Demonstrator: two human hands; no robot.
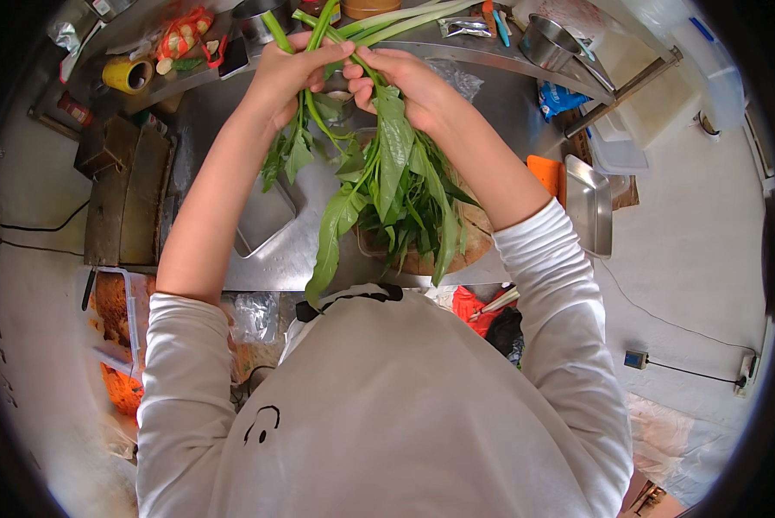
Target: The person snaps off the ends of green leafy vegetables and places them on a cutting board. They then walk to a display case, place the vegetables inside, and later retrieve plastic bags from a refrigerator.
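Note:
Both my arms reach to the far side of the steel counter. My left hand is closed around green stems of leafy greens that look like water spinach. Closed on another stem of the same greens, my right hand is close beside the left, its fingertips nearly meeting the left thumb. Long leaves hang from this stem toward me. Beneath them, more cut greens appear to lie in a clear container, partly hidden, beside or over a round wooden board.
Behind my hands, a raised shelf bears pale green stalks, a metal pot, a yellow tape roll and a red net bag. A shallow metal tray lies left; a steel pan sits right.

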